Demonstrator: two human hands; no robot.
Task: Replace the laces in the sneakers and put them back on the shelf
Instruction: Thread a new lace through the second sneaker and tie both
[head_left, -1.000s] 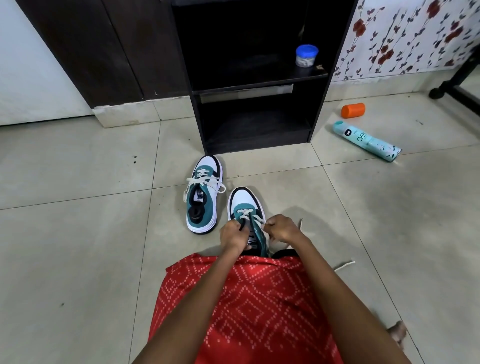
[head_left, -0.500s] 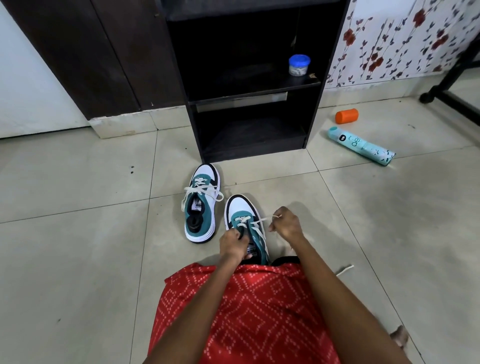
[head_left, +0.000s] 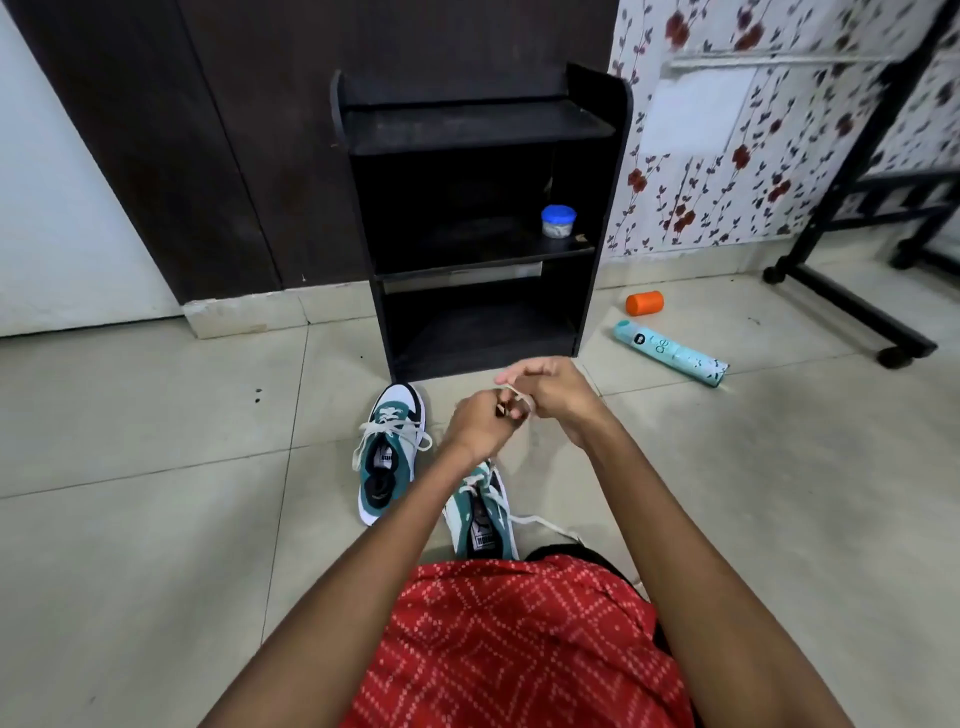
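Observation:
Two teal, white and black sneakers stand on the tiled floor before a black shelf unit (head_left: 602, 208). The left sneaker (head_left: 390, 452) is laced, with loose white ends. The right sneaker (head_left: 480, 514) lies partly under my arms, close to my red-clad knee. Raised above its toe, my left hand (head_left: 475, 423) and my right hand (head_left: 553, 392) meet and both pinch the white lace (head_left: 514, 397), which loops round my right fingers. More lace (head_left: 545, 525) trails on the floor to the right of the shoe.
A blue-lidded jar (head_left: 558, 221) sits on the shelf unit's middle board. An orange cap (head_left: 644, 302) and a teal spray can (head_left: 670, 353) lie on the floor to the right. A black wheeled frame (head_left: 852, 306) stands at the far right.
Both hands rose from the right sneaker's eyelets and moved forward, pulling the lace up. The camera tilted upward, bringing the shelf unit's top into view.

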